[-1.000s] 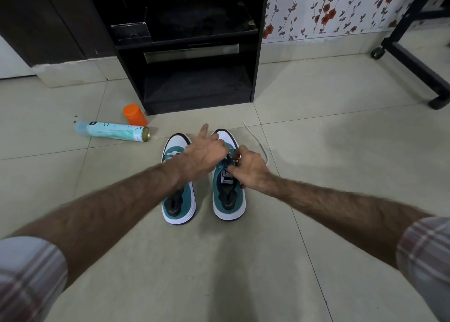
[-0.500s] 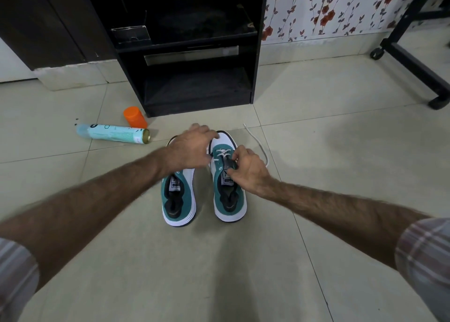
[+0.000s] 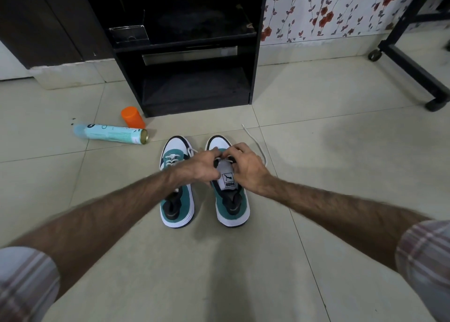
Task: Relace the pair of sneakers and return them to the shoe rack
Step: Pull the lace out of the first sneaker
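On the floor [image 3: 316,151], two green and white shoes stand side by side, toes pointing at the black shoe rack [image 3: 194,78]. Both hands are over the right shoe [image 3: 231,200]. The left hand [image 3: 202,167] and the right hand [image 3: 246,169] have curled fingers that pinch the white lace [image 3: 255,141] near the tongue. One loose end of the lace lies on the floor past the toe. The left shoe [image 3: 176,200] sits just beside it, laced. A spray can [image 3: 112,133] lies on its side near an orange cap [image 3: 132,117].
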